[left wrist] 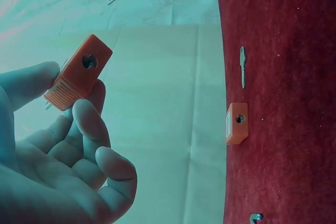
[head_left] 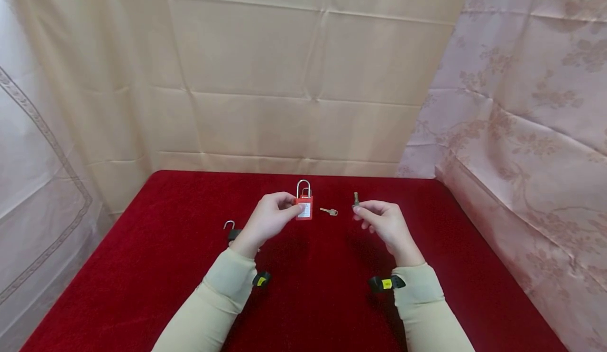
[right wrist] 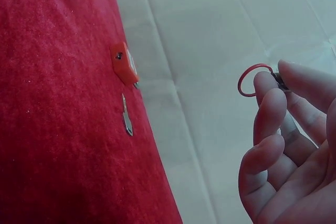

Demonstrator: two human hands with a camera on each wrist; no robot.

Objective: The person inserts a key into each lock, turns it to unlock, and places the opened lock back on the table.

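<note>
Fingers and thumb of the left hand (head_left: 266, 217) pinch a red padlock (head_left: 308, 214) near the frame's centre, the other fingers loosely curled. Right of centre, the right hand (head_left: 386, 224) pinches a key (head_left: 356, 198) with a red ring (right wrist: 252, 66). Between them lies a loose key (head_left: 329, 211); a second padlock (left wrist: 238, 123) sits at centre right in the left wrist view. Padlock and held key are apart, so the step looks like readying them to meet; the next move probably calls for aligning the blade with the keyhole (left wrist: 90, 61).
</note>
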